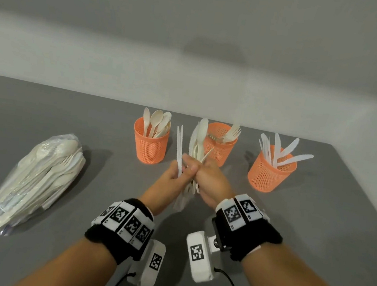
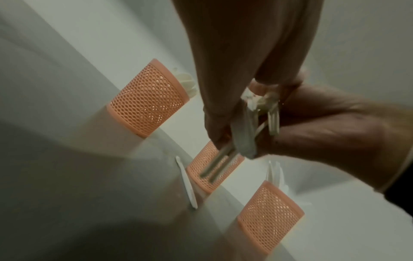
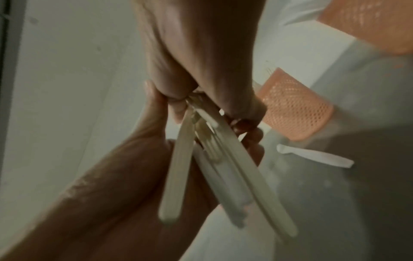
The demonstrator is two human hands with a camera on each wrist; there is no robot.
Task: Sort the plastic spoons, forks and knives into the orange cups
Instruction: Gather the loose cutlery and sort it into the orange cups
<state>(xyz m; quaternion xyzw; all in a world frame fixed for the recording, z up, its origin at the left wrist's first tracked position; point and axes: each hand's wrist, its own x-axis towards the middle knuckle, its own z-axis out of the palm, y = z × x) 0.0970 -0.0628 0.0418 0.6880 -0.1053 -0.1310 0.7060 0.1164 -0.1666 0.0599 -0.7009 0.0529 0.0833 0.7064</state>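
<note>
Three orange mesh cups stand in a row at the back of the table. The left cup (image 1: 150, 143) holds spoons, the middle cup (image 1: 220, 147) forks, the right cup (image 1: 267, 174) knives. Both hands meet in front of the middle cup. My right hand (image 1: 203, 170) grips a mixed bundle of cream cutlery (image 1: 199, 137) upright, its handles (image 3: 223, 169) sticking out below the fist. Beside it, my left hand (image 1: 180, 169) pinches two thin white pieces (image 1: 178, 145) that point up. The hands touch each other.
A clear plastic bag (image 1: 36, 180) full of cutlery lies at the left of the grey table (image 1: 315, 231). One white piece (image 3: 312, 155) lies flat on the table near the cups. A pale wall runs right behind the cups.
</note>
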